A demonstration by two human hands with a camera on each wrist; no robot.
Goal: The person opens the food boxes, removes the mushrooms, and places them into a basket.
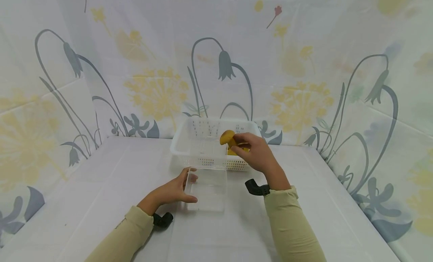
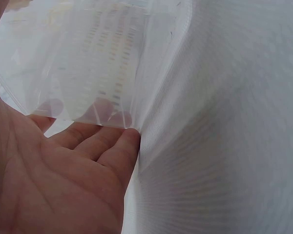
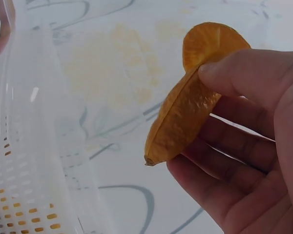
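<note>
My right hand (image 1: 254, 151) is above the right side of a white perforated basket (image 1: 180, 153), pinching an orange-yellow mushroom-shaped piece (image 1: 227, 137). Up close in the right wrist view, this piece (image 3: 183, 119) has a rounded flap, a wrinkled, seamed body and a brown tip; the thumb presses one side, fingers behind. My left hand (image 1: 172, 189) grips the left side of a clear plastic box (image 1: 211, 196) on the table. In the left wrist view, several fingertips show through the box wall (image 2: 73, 92). A clear panel, apparently its raised lid (image 1: 208, 151), stands in front of the basket.
More yellow pieces (image 1: 242, 148) lie in the basket's right part. A white cloth covers the table (image 1: 101, 202). Flower-printed sheets (image 1: 216, 93) hang behind and at both sides. A black wrist device (image 1: 256, 187) sits below the right hand, another (image 1: 163, 220) below the left.
</note>
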